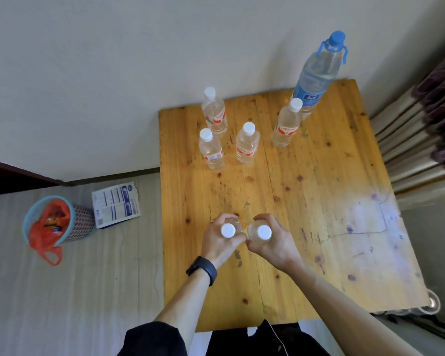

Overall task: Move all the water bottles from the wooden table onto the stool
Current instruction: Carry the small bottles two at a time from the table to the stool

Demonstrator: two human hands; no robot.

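Note:
Over the near middle of the wooden table (319, 201), my left hand (216, 242) grips a small clear water bottle (228, 230) with a white cap. My right hand (272, 242) grips a second small bottle (263, 232) right beside it; the two bottles touch. Several more small white-capped bottles stand upright at the far side: one at the back left (214, 113), one left of centre (211, 150), one in the middle (246, 143) and one further right (287, 123). A tall bottle with a blue cap and handle (316, 78) stands at the far edge. No stool is in view.
On the floor to the left stands a blue mesh bin (62, 222) lined with an orange bag, and a printed packet (116, 204) lies next to it. A wall runs behind the table. Curtains (421, 129) hang at the right.

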